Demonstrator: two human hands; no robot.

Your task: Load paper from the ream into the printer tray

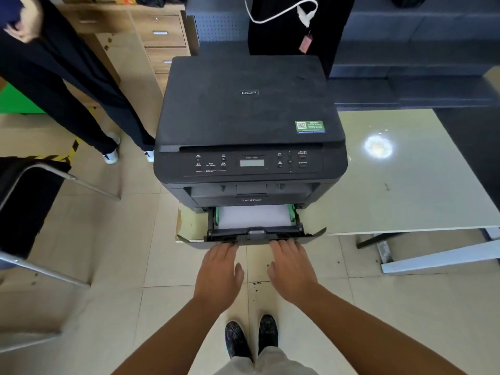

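Note:
A black printer [249, 115] stands on the left end of a pale table [400, 185]. Its paper tray [254, 235] is pulled partway out at the bottom front. A stack of white paper [254, 215] lies inside the tray between green guides. My left hand [217, 269] and my right hand [290, 266] are side by side, palms down, with the fingertips on the tray's front edge. Neither hand holds any paper. No ream is in view.
A person in dark trousers [67, 85] stands at the far left by wooden drawers [162, 36]. Another person in black [292, 25] stands behind the printer. A black chair with a metal frame [29, 201] is on the left. My shoes [251, 336] are on the tiled floor.

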